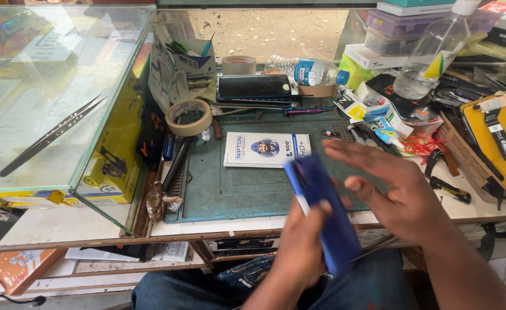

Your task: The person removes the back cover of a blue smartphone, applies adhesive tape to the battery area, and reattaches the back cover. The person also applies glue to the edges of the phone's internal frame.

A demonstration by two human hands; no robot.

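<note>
My left hand (pixel 301 244) grips the lower end of a blue phone (pixel 322 206), held upright and tilted over the front edge of the workbench; the phone is motion-blurred. My right hand (pixel 382 183) hovers just right of the phone with fingers spread and flat, palm toward it, holding nothing. Behind the phone, a flat white packet with a blue picture (pixel 267 149) lies on the green work mat (pixel 230 192).
A glass display case (pixel 52 97) with long tweezers (pixel 52 135) on top stands at left. Tape rolls (pixel 188 117), a stack of dark phones (pixel 254 89), two plastic bottles (pixel 431 54), small boxes, glue tubes and tools crowd the back and right.
</note>
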